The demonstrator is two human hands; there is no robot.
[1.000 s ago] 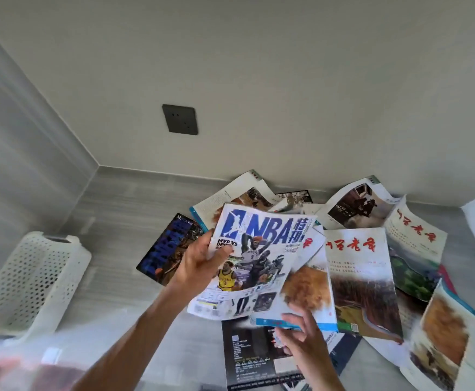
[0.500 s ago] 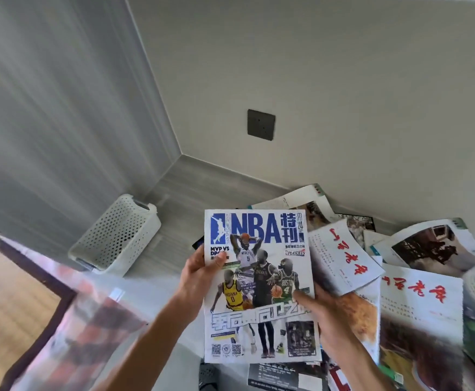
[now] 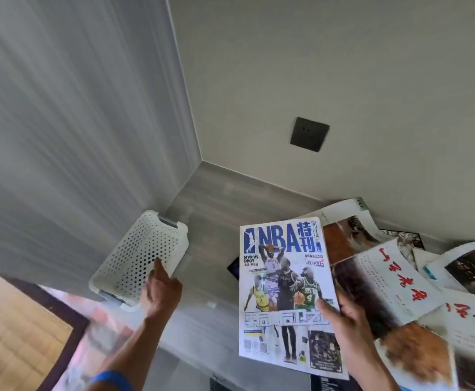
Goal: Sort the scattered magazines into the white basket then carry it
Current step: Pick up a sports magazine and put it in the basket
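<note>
Reaching for the white basket with one hand, gripping the NBA magazine with the other.

On the grey floor, the left hand touches the basket's perforated near wall by the corner of the walls, forefinger out; whether the other fingers curl I cannot tell. The right hand pinches the magazine's right edge, cover upright, above the scattered magazines heaped along the back wall.

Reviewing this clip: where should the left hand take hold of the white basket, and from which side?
Judging by its pose, the near rim of the white basket: it lies tipped on its side, perforated wall up, and the left hand already reaches its near edge, so fingers could probably hook there.
</note>
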